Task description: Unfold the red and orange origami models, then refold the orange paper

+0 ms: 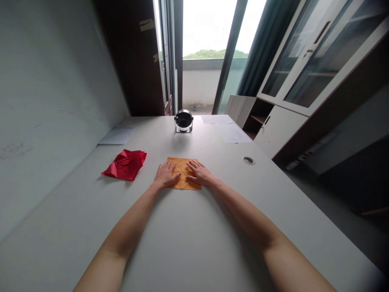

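Note:
An orange sheet of paper (183,164) lies flat on the white table (188,227), in the middle. My left hand (165,175) rests palm down on the sheet's left part, fingers stretched out. My right hand (199,172) lies flat on its right part, fingers spread towards the left. Both hands press on the paper and grip nothing.
A crumpled red paper (125,164) lies to the left of the hands. A small round metal device (183,121) stands at the far end of the table, with white sheets (232,134) near it and at the far left (117,136). A cable hole (249,160) is on the right.

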`<state>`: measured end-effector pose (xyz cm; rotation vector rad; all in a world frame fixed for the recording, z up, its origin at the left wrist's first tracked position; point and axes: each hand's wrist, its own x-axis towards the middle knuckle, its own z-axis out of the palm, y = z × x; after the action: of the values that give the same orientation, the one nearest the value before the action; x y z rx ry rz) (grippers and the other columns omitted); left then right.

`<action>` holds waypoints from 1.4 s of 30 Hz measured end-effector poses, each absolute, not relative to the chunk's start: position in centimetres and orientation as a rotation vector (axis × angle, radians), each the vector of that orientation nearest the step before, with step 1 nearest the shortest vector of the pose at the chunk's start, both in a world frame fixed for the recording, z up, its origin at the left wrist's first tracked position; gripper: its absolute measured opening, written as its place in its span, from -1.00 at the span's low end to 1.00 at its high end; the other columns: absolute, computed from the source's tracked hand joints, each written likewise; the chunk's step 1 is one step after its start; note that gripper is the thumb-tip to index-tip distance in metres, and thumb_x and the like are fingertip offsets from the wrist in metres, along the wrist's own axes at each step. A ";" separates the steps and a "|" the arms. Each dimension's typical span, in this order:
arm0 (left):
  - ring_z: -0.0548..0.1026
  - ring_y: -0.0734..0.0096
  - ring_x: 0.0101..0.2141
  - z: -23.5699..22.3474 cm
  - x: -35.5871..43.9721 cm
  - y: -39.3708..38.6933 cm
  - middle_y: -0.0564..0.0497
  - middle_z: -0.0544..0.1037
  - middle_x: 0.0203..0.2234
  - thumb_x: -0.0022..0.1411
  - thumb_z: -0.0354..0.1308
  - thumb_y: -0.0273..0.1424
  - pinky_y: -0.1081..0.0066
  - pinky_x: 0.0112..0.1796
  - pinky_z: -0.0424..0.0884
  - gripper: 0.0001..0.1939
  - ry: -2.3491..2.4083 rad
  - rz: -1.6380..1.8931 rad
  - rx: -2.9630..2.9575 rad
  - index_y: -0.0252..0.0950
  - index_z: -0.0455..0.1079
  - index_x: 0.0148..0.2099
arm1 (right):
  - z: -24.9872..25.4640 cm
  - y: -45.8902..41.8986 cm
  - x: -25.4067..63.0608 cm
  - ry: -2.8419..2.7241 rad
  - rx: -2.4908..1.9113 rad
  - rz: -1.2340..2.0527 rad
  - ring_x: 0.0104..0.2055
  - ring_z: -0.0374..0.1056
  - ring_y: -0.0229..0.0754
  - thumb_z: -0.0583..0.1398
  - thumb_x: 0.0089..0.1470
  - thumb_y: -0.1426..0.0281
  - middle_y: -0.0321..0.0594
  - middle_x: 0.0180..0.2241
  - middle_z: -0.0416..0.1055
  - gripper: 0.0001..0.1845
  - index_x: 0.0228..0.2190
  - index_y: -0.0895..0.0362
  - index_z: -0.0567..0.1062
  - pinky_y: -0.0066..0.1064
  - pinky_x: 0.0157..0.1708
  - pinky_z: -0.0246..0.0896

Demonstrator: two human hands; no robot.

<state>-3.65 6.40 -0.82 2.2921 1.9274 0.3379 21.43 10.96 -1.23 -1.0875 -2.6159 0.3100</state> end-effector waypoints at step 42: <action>0.43 0.24 0.06 1.3 -6.9 3.1 0.00 0.49 0.06 0.25 0.06 -0.45 0.23 0.09 0.38 -0.85 1.693 0.905 2.176 -0.18 0.45 -0.21 | -0.8 9.4 22.3 -2.409 -1.017 0.296 -0.06 0.37 -0.10 0.20 0.20 0.36 -0.19 -0.11 0.53 -0.88 -0.27 0.05 0.57 -0.27 0.04 0.15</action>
<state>-6.92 3.08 1.34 2.1763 1.6932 0.9054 22.33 9.41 -0.79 -1.0169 -2.4093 0.2956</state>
